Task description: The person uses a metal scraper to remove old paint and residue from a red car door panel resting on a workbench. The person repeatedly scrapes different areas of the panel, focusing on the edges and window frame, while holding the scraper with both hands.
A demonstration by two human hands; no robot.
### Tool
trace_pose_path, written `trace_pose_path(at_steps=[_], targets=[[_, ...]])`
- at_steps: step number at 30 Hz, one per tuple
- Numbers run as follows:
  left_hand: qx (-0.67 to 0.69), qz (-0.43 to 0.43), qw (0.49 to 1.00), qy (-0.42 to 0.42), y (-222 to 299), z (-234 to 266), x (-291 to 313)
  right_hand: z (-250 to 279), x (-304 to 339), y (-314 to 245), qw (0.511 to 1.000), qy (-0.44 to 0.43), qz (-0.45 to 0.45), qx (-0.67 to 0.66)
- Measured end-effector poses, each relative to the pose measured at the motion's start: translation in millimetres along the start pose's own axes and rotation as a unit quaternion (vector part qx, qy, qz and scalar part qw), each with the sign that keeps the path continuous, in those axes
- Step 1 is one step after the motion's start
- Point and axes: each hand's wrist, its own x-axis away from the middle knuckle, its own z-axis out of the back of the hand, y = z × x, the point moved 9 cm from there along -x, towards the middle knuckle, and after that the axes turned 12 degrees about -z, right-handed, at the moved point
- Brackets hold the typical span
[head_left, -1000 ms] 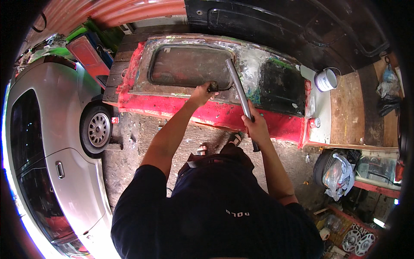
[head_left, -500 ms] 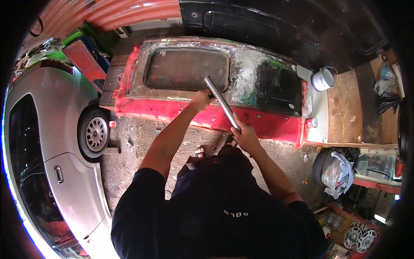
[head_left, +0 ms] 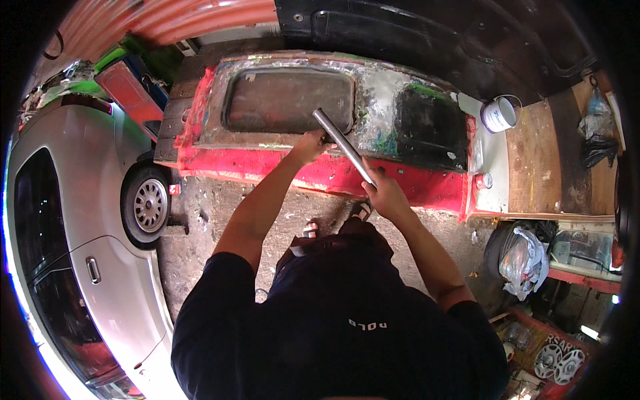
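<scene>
A silver metal tube [head_left: 342, 143] slants across the view in front of me, its far end over the panel's window. Near its lower end my right hand [head_left: 389, 199] is closed around it. Further up, my left hand [head_left: 310, 147] is closed against the tube's left side, its fingertips partly hidden there. Beneath the tube lies a worn vehicle door panel [head_left: 267, 141] with a framed dark window [head_left: 287, 100], patches of grey filler and green paint, and a black area at its right. The panel rests on a red cloth [head_left: 413, 180] that hangs over the near edge.
A silver car [head_left: 100, 200] stands along the left. Right of the panel, a white bucket [head_left: 499, 116] and a small red-and-white can [head_left: 483, 181] sit on the bench. Plastic bags [head_left: 523, 263] and wheel covers [head_left: 559, 363] lie lower right. A large black panel [head_left: 427, 40] stands behind.
The tube has shifted slightly away from me, and its lower end is further up. My right hand has moved a little with it. Both sandalled feet show more plainly below.
</scene>
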Motion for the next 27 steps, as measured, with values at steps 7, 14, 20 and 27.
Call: trace_pose_path(at_steps=[7,14,20,27], targets=[[0.153,0.002,0.987,0.056,3,11,-2,36,-1,-17,0.983,0.063,-0.039,-0.166],[0.136,-0.02,0.989,0.05,9,8,-1,28,0,2,0.986,0.071,-0.038,-0.143],[0.089,-0.013,0.995,0.039,12,9,0,0,-1,1,0.998,0.029,0.032,-0.043],[0.112,-0.018,0.992,0.047,12,8,-3,38,-5,-27,0.984,0.118,0.056,-0.12]])
